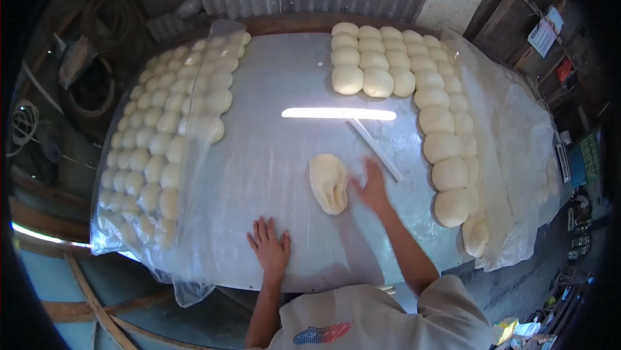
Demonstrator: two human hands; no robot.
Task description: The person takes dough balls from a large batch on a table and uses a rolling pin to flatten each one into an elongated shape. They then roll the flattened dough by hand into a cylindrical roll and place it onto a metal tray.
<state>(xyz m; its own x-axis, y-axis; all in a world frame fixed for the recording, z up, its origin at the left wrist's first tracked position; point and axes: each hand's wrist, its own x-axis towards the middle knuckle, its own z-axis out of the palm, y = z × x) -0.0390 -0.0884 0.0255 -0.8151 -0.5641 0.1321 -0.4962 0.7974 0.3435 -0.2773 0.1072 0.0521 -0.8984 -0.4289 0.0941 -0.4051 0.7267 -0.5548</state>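
I see the left hand (270, 253) splayed near the worktop's (249, 175) front edge, likely bracing. The right hand (373, 188), open, flanks creased dough (328, 180)

The left hand (272, 251) lies splayed at lower centre, while the right hand (372, 188), partly blurred, sits right of the frame's middle, its forearm (406, 246) slanting up-left.

The shirt (388, 324) is pale greyish beige, its soft, creased cloth sitting well behind the bare left fingers (261, 229) and right fingers (371, 169). A loose short sleeve (453, 301) ends well back from the right fingers, leaving the forearm (404, 240) uncovered. Behind the left fingers, slightly rightward, the cloth bears a slanting print (323, 332), striped blue beside red.
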